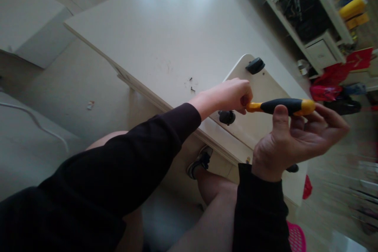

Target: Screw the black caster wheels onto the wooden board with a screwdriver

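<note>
A screwdriver [281,106] with a black and yellow handle lies across the fingers of my right hand [291,136], its thumb pressed against the grip. My left hand [234,93] is closed at the front end of the screwdriver, and the fingers hide the shaft and tip. Below both hands is a pale board [240,73] with rounded corners, resting on the white table. A black caster [255,65] stands at its far corner, and another black caster [226,117] sits just below my left hand. Two small screws [191,89] lie on the table to the left of the board.
The white table [141,47] stretches away to the upper left. Beyond its right edge are a shelf unit with white drawers [320,53] and red bags [326,86]. A white box [32,19] stands at the left. My legs [212,204] are under the near edge, by a pink basket [296,237].
</note>
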{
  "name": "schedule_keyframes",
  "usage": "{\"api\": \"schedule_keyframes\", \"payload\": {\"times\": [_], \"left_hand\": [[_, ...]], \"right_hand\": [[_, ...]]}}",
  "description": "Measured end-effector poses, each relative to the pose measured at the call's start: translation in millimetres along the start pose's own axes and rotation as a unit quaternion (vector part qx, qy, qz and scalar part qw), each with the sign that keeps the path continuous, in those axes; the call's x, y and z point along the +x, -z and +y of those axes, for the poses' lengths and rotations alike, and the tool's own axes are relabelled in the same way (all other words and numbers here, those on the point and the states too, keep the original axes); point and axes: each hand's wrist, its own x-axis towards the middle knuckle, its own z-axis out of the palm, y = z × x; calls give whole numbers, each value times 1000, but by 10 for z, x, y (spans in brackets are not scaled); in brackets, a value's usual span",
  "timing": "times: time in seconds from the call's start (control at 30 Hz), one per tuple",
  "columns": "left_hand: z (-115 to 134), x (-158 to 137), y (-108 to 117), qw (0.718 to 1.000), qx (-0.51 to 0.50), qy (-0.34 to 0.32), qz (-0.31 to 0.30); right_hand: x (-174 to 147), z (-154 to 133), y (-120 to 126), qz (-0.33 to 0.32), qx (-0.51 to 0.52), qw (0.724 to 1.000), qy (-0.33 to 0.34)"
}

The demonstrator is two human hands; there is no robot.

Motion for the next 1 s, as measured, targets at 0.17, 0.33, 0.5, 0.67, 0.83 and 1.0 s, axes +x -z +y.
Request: {"api": "schedule_keyframes", "payload": {"times": [0.17, 0.33, 0.5, 0.67, 0.83, 1.0], "left_hand": [[-16, 18, -13, 1000, -16, 5, 2], [-1, 15, -11, 1000, 18, 6, 14], [-2, 0, -8, 1000, 22, 11, 16], [1, 5, 1, 1000, -20, 6, -17], [1, 18, -24, 1000, 4, 17, -3], [-4, 7, -30, 1000, 19, 2, 12]], "right_hand": [[8, 77, 13, 8, 58, 998, -10], [-30, 25, 14, -6, 8, 1000, -4], [-4, 16, -4, 13, 46, 999, -16], [8, 69, -11, 17, 62, 998, -19], [-44, 40, -14, -3, 17, 1000, -15], [-54, -14, -45, 15, -4, 1000, 9]]}}
